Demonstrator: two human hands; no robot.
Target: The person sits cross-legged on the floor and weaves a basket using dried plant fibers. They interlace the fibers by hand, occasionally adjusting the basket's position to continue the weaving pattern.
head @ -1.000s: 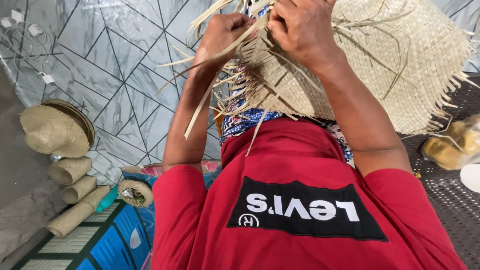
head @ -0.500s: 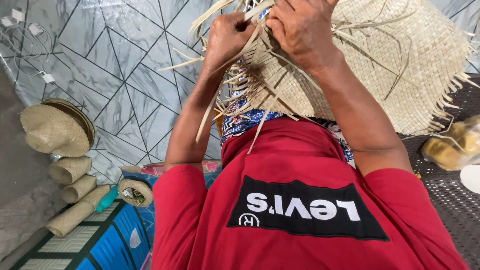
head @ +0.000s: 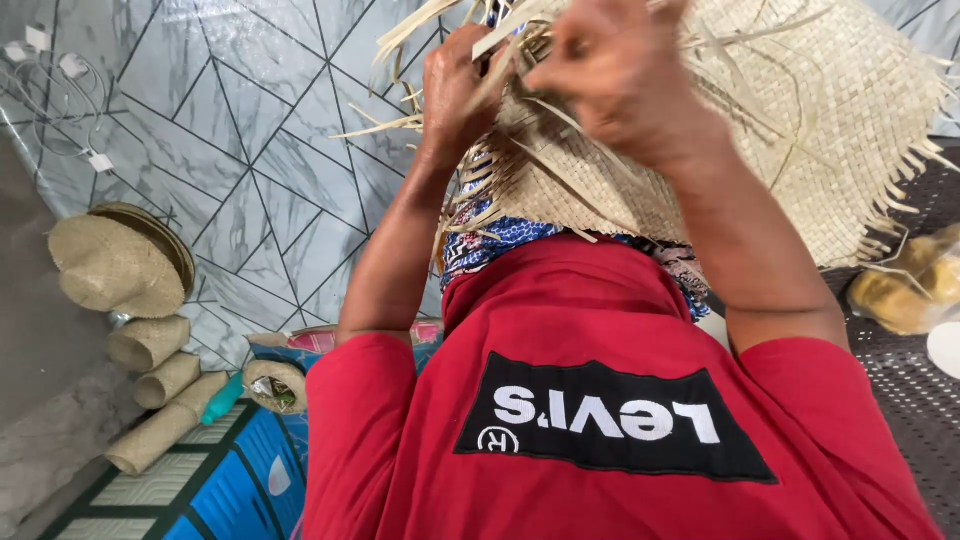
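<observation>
A large pale woven straw piece with loose strips along its edge lies across my lap, over a patterned blue cloth. My left hand grips loose straw strips at the piece's left edge. Blurred by motion, my right hand pinches strips on top of the weave close beside the left hand. My red shirt fills the lower part of the view.
Finished straw hats are stacked at the left on the grey tiled floor, with rolled woven mats below them. A blue patterned mat lies at bottom left. A yellowish bag sits at the right on dark matting.
Both hands have shifted slightly up the weave's edge. The long strip that hung down from my left hand has been pulled up out of sight.
</observation>
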